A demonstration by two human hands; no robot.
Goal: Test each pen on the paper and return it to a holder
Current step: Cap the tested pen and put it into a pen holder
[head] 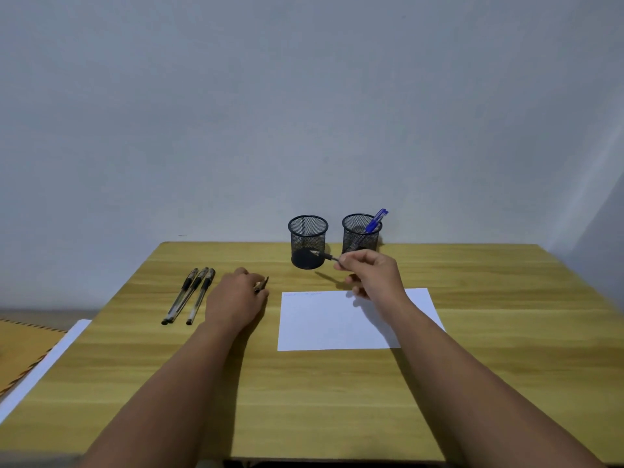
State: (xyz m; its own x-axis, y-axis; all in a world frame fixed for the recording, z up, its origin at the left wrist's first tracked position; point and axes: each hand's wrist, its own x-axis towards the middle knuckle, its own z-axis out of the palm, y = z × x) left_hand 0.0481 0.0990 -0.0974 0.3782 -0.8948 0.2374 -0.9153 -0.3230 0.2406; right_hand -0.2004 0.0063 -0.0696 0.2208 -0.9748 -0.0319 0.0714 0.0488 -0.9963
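Both forearms reached in from the near edge of the wooden table [337, 400], bare to the frame's bottom. Off the table's left side lay a tan mat with a white strip along it [37, 359]. Three black pens [189, 295] lay side by side on the table's left part, tips toward the wall. Just right of them the left hand [236, 298] rested knuckles up, its fingers curled around a small dark piece [262, 284] that poked out past them; what that piece was could not be told. A white paper [324, 325] lay right of that hand, with faint scribbles near its top left corner. Above the paper's far edge the right hand [371, 275] pinched a dark pen [326, 256] between thumb and fingers, its tip pointing left at the base of the left mesh holder [308, 231]. Beside it stood the right mesh holder [361, 231], with a blue pen [376, 221] leaning in it.
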